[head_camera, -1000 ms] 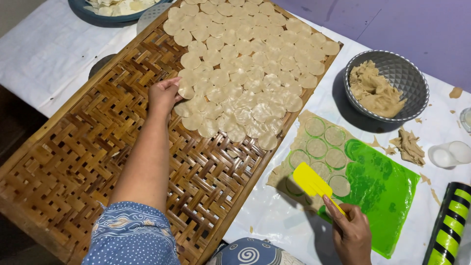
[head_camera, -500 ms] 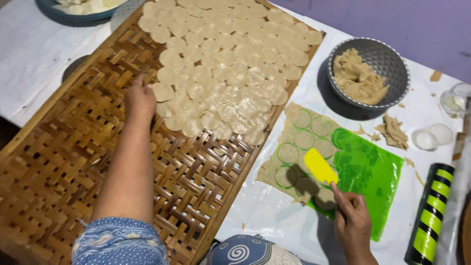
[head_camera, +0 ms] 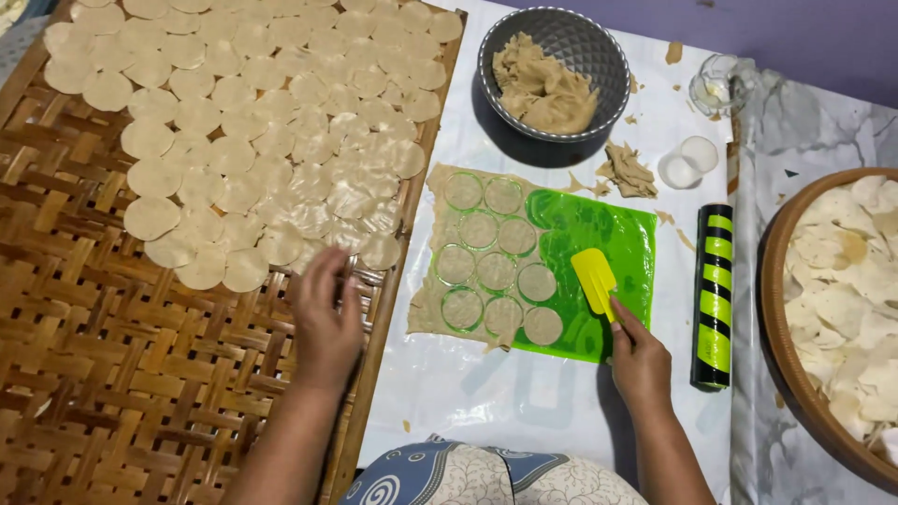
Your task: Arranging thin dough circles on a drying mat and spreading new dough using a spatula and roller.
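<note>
Two hands, right hand (head_camera: 642, 360) gripping yellow spatula (head_camera: 595, 280); left hand (head_camera: 325, 323) on woven tray (head_camera: 112, 374)

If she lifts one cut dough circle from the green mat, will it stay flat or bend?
The dough circle looks very thin, so it would probably droop and tear easily. It likely weighs little. The yellow spatula in her right hand suggests it may stick to the green mat.

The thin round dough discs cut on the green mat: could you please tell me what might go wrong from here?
The thin round dough discs look delicate, so lifting one with the yellow plastic scraper in the right hand could tear or fold it. The discs on the woven bamboo tray already overlap near the left hand, so they may stick together. The black-and-green striped rolling pin beside the mat might roll if nudged.
</note>
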